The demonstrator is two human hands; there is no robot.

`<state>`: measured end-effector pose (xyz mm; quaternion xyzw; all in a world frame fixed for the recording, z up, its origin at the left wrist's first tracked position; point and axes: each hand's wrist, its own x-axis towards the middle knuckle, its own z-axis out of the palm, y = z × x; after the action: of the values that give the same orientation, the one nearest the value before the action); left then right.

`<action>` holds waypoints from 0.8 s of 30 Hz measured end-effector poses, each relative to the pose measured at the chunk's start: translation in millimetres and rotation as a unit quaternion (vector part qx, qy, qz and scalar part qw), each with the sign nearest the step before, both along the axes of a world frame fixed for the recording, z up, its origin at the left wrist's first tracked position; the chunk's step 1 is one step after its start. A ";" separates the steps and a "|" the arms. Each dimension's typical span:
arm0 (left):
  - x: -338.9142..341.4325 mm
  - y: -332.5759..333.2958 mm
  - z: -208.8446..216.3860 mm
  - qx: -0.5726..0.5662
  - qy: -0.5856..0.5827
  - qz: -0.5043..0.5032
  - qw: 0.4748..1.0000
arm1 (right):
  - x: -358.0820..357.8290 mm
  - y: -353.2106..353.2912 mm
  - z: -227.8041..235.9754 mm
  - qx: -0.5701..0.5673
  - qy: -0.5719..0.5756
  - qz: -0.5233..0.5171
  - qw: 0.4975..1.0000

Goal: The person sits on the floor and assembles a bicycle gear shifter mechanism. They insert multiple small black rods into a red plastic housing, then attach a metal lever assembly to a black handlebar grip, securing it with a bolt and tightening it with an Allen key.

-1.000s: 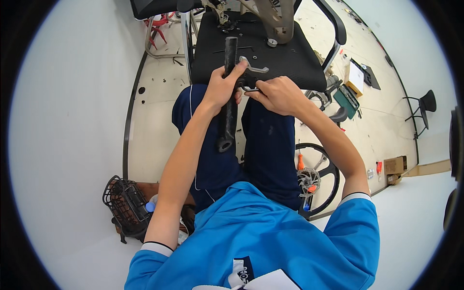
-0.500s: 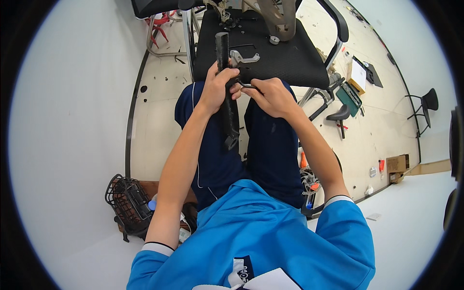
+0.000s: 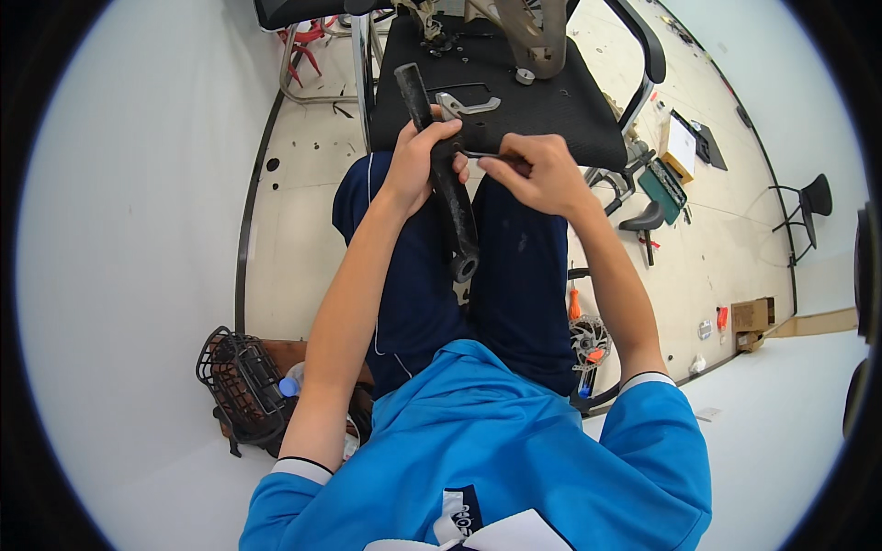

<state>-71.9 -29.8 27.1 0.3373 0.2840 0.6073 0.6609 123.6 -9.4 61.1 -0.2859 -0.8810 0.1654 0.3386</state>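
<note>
A black handlebar-like tube (image 3: 464, 225), worn and grimy, slants over my lap with a round hole at its near end. My left hand (image 3: 413, 168) is wrapped round its middle. At that grip sits a silver brake lever (image 3: 475, 107), pointing right above my fingers. My right hand (image 3: 544, 174) is closed on a thin dark hex key (image 3: 485, 157), its far end meeting the tube beside my left fingertips. Exactly where the key's tip sits is hidden.
A black chair seat (image 3: 574, 119) before me bears a grey-brown frame part (image 3: 533, 37), a small round piece (image 3: 525, 76) and a thin L-shaped rod (image 3: 473, 85). A bike saddle (image 3: 643, 218) and green case (image 3: 663, 188) lie right. A black basket (image 3: 239, 386) stands left.
The tube has tilted, its far end going left and its near end right. My right hand has moved right and slightly up with the hex key, which has turned.
</note>
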 end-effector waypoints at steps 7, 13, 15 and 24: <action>-3.1 2.0 6.6 -0.024 -0.027 -0.073 0.997 | 29.3 19.2 7.0 -0.248 0.176 -0.064 0.951; -3.8 -0.4 5.3 -0.008 -0.091 -0.041 0.995 | -2.4 9.2 -5.9 -0.385 0.412 -0.054 0.824; -8.6 -0.1 2.3 -0.013 -0.106 -0.047 0.993 | -8.9 1.0 -2.2 -0.318 0.361 -0.108 0.870; -0.7 0.8 0.2 -0.013 -0.102 -0.021 0.995 | -11.4 -10.9 -4.7 0.168 -0.081 -0.103 0.977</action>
<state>-72.6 -29.0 27.2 0.2710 0.2163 0.6210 0.7030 112.2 -20.3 56.4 -0.3264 -0.8866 -0.0447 0.3246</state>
